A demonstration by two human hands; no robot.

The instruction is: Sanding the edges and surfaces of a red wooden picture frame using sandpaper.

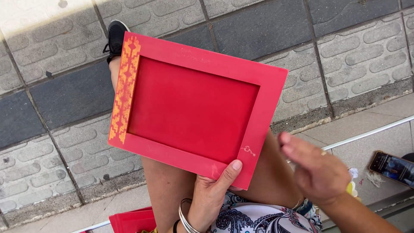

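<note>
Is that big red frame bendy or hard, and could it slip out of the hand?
The red frame probably is stiff: it stays flat though the left hand pinches only its bottom edge. Seemingly light. Its smooth surface might slip.

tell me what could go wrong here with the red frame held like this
1. The left hand alone pinches the red frame at its bottom edge, so it could tip and drop onto the paved ground.
2. The right hand is blurred and open beside the frame, not touching it; it might knock the frame's corner.
3. The phone lies near the edge of the ledge, where an elbow might nudge it off.
</note>
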